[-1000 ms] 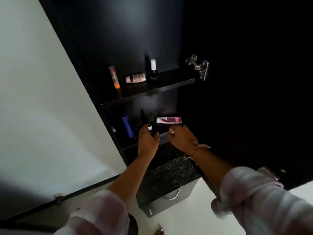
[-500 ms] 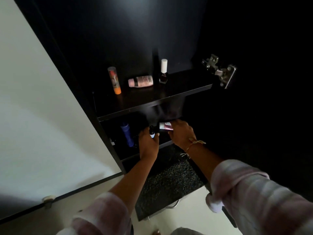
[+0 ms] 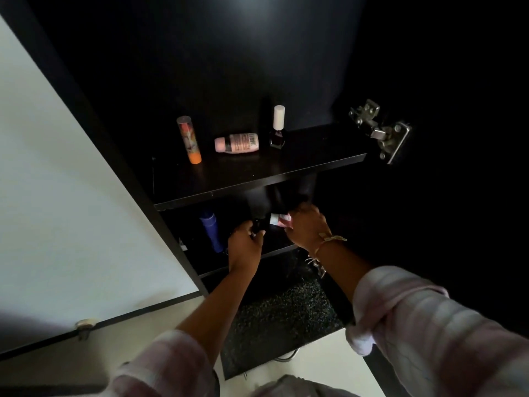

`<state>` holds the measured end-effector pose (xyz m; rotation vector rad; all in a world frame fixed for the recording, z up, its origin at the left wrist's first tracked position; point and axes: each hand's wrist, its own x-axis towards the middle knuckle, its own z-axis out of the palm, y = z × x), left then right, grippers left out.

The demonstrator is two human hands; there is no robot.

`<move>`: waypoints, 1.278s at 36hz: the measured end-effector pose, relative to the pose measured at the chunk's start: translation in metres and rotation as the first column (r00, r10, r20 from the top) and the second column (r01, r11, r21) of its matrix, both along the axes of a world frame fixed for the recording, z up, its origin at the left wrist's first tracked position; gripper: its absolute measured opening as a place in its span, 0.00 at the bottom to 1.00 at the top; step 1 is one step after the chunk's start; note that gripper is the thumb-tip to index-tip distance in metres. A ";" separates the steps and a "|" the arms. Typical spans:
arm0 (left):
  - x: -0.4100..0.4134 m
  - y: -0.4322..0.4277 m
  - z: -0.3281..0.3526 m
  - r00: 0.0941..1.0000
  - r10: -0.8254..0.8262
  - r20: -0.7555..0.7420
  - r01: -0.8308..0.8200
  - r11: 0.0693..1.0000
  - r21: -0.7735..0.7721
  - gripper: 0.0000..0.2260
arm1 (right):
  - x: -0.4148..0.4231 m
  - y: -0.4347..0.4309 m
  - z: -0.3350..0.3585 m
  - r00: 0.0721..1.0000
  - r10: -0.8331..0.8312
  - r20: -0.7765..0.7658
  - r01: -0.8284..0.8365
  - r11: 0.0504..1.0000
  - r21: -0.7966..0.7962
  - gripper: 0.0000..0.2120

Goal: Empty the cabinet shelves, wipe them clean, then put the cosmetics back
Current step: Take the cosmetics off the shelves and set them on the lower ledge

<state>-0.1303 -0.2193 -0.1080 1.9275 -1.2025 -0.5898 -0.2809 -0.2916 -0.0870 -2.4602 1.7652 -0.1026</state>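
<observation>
Both hands reach into the lower shelf [image 3: 249, 260] of a black cabinet. My left hand [image 3: 244, 245] grips a small dark bottle [image 3: 258, 226], mostly hidden by the fingers. My right hand [image 3: 307, 227] holds a pink tube [image 3: 280, 219] lying on that shelf. A blue bottle [image 3: 211, 232] stands at the shelf's left. On the upper shelf [image 3: 286, 164] stand an orange stick tube [image 3: 189, 140] and a nail polish bottle with a white cap [image 3: 277, 127], with a pink bottle [image 3: 237, 143] lying on its side between them.
A metal hinge [image 3: 380, 130] sticks out at the cabinet's right side. The white open door [image 3: 57, 181] fills the left. Below the shelves sits a drawer-like box with dark speckled contents [image 3: 283, 313] and a metal handle [image 3: 286, 357].
The view tilted up and closer to the shelves. My right hand moved from the shelf's front edge onto the pink tube and closed on it. My left hand closed further over the small dark bottle.
</observation>
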 end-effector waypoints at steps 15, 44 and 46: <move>0.001 0.023 -0.006 0.998 0.043 -0.040 -0.045 0.997 -0.069 0.11 | 0.005 0.024 0.004 0.997 0.080 0.010 -0.078 0.990 -0.115 0.09; 0.026 0.159 -0.138 0.975 0.223 -0.007 -0.189 0.843 0.503 0.08 | 0.002 0.147 -0.169 0.849 -0.421 0.320 0.011 0.619 0.785 0.07; 0.030 0.156 -0.147 0.970 0.244 -0.010 -0.205 0.836 0.509 0.08 | 0.007 0.140 -0.181 0.869 -0.391 0.304 -0.002 0.611 0.792 0.08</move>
